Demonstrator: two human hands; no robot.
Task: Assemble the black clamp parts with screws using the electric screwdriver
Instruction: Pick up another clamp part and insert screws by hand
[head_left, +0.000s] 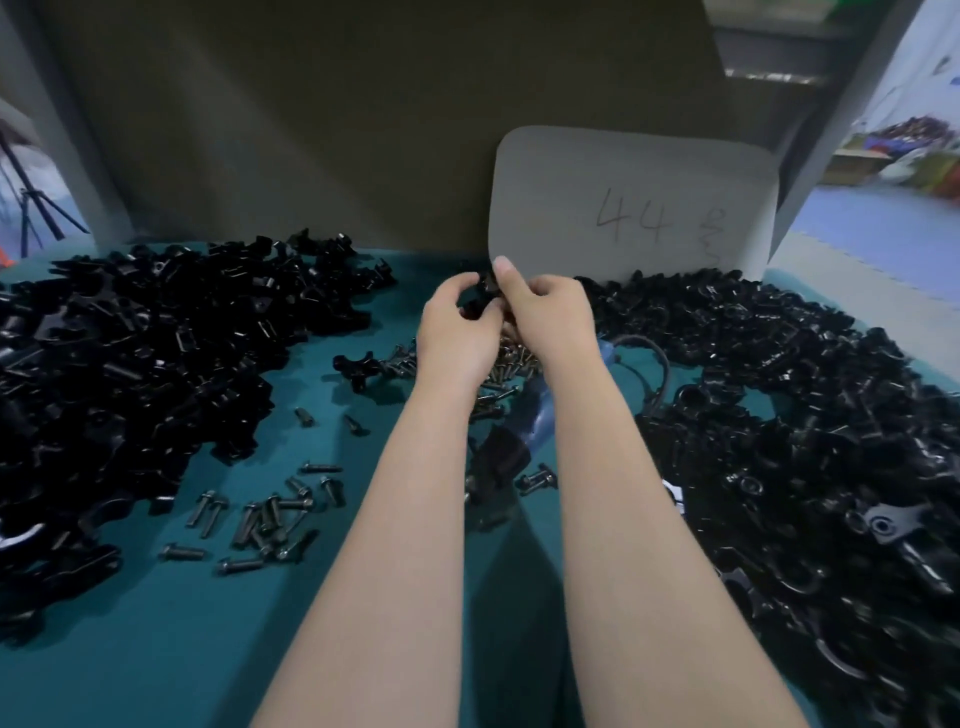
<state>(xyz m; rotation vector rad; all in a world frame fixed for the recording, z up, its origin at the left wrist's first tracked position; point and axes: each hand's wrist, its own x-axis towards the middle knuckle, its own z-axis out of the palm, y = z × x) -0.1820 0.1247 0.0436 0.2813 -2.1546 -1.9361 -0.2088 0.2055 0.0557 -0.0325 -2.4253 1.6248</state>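
Teal table cover (156, 649) across the foreground. Behind it, upright brown cardboard panel (363, 130) as back wall, with rounded grey board (623, 197) standing against it, hand-marked "44". Slanting left post (62, 130) and right post (831, 130), both grey, at the sides. Beyond the left, dark tripod (31, 208); beyond the right, blue floor (857, 228) and blurred coloured heaps (909, 150). Dim light on the table, brighter beyond.

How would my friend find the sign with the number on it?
Start at the teal table, with heaps of black clamp parts on each side. At its far edge, just behind the left hand and right hand, a flat grey card stands against the brown board. It alone is pale, with rounded corners and a handwritten 44.
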